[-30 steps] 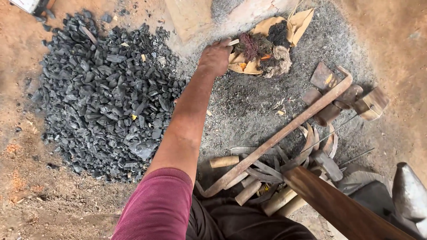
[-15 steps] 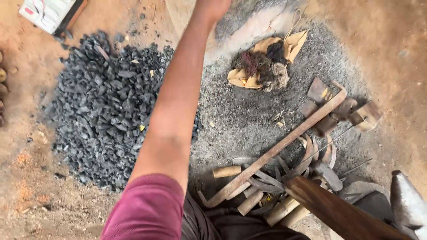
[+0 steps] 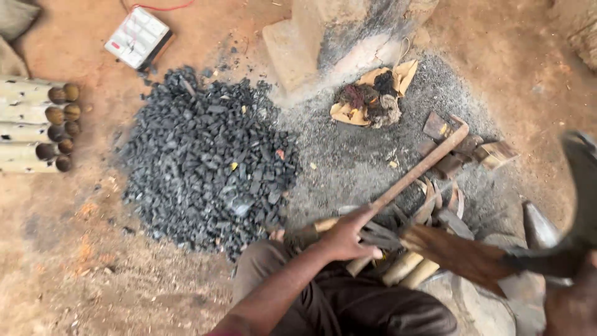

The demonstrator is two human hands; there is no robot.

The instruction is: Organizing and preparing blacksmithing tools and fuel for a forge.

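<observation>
My left hand (image 3: 346, 238) reaches down in front of my knees. It rests on the near end of a long wooden stick (image 3: 423, 167), fingers spread, over a heap of wood-handled metal tools (image 3: 435, 205). At the bottom right corner my right hand (image 3: 571, 303) is blurred. It seems to grip a tool with a brown wooden shaft (image 3: 457, 254) and a dark curved metal end (image 3: 581, 186). The stick runs diagonally up towards scraps of metal (image 3: 435, 126). Beyond them a small smouldering pile on paper (image 3: 370, 99) sits on grey ash.
A large heap of black charcoal (image 3: 205, 162) lies left of the ash. A clay block (image 3: 298, 37) stands behind the fire. A white box (image 3: 137, 37) and stacked bamboo tubes (image 3: 37, 121) lie at the far left. A grey metal block (image 3: 538, 227) sits near my right knee.
My left arm, stretched out towards the fire and beyond, has pulled back to the near end of the stick. The view has tilted up. The tool at right has swung up and blurred.
</observation>
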